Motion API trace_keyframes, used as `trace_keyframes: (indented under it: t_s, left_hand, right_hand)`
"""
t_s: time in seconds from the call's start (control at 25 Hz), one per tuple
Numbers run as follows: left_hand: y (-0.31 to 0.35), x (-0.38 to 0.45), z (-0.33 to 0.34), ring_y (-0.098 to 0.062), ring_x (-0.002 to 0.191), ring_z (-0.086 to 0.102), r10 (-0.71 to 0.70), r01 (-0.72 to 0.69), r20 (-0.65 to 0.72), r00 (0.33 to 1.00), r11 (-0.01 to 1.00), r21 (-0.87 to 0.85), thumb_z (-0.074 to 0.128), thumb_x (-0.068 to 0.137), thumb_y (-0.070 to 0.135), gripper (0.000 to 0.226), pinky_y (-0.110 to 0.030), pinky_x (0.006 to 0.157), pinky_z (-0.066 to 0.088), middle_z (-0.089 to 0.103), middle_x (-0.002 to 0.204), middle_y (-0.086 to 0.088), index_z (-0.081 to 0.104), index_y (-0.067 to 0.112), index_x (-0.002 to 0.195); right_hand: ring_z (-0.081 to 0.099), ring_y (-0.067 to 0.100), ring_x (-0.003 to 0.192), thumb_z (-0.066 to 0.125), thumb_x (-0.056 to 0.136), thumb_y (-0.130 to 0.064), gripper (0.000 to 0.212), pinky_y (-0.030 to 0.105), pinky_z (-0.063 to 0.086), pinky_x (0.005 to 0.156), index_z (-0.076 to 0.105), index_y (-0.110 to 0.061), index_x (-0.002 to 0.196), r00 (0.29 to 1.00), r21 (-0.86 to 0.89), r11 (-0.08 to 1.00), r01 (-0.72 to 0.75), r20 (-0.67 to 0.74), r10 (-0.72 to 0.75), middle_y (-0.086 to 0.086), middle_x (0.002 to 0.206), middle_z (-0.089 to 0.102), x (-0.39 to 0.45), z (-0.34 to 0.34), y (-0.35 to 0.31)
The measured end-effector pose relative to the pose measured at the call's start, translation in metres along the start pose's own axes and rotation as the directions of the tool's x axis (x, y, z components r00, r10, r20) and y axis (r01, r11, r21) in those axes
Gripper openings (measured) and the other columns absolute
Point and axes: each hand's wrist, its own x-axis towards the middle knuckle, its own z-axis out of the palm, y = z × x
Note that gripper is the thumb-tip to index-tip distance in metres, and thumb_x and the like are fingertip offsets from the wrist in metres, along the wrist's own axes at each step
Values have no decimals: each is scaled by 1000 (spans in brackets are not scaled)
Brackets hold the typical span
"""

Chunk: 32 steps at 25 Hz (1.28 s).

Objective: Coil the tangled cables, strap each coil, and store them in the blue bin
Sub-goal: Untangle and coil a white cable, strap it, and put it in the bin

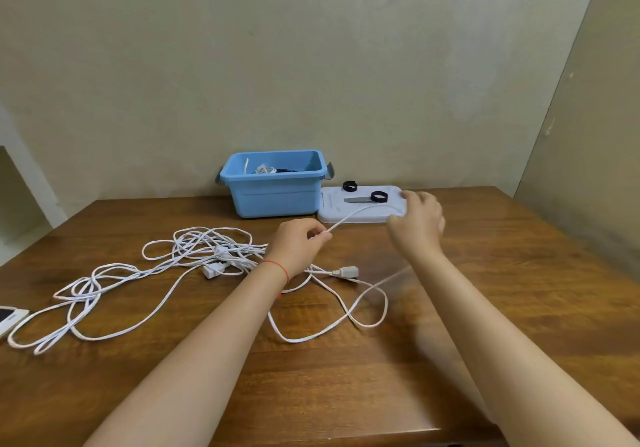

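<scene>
Cable (349,216) stretched taut between both hands, just in front of the blue bin (275,190), likely to draw a free run out of the tangle (194,256). Left hand (298,244) pinches it, fingers clamped. Right hand (417,219) blurred; fingers curled, apparently round the cable. Straps (378,196) wait on the lid (360,216) right of the bin, handy for binding. One coil (265,169) already inside.

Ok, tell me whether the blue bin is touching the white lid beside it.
Cannot tell. In the head view the blue bin stands right against the left edge of the white lid, but neither contact nor a gap shows plainly.
</scene>
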Motion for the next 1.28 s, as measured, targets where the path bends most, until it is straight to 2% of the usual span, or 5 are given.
trace_keyframes:
  t_s: [0.2,0.56,0.8,1.08,1.28]
  left_hand:
    - [15,-6,1,-10,89,59,37,-17,81,996,973,-231,66,93,36,18,-27,73,44,67,89,12,76,22,100]
    - [-32,-22,-31,-12,91,65,-146,149,133,980,989,-14,53,96,24,23,-32,82,56,71,99,8,76,29,99]
    - [-22,-28,-30,-11,46,49,-127,254,290,949,850,-461,52,94,2,27,-23,44,35,65,69,-5,75,15,102]
    - [11,-13,-6,-16,60,68,-313,292,221,924,204,-935,41,99,-7,24,-23,59,56,68,82,-15,65,-2,101]
    - [6,-9,-6,-10,76,59,-121,122,19,992,974,-191,71,86,20,7,-24,68,46,66,79,4,75,15,90]
  right_hand:
    - [55,22,119,61,93,-19,28,42,41,105,68,-24,119,811,71,872,485,337,-478,3,122,64,-24,18,-24]
    - [44,33,120,46,93,-10,33,39,33,104,55,-8,124,991,-633,769,87,137,1,16,129,49,-9,25,11]
    - [69,22,89,57,97,-26,21,39,58,87,75,-16,98,673,104,974,201,708,-214,5,95,74,-41,17,-41]
    - [68,24,64,59,99,-26,25,39,58,72,64,-2,106,521,436,898,-60,781,-345,9,74,71,-70,18,-49]
    - [23,11,46,56,100,-34,30,22,19,44,58,-12,79,813,635,707,-313,563,-146,-6,51,30,-32,-8,-19]
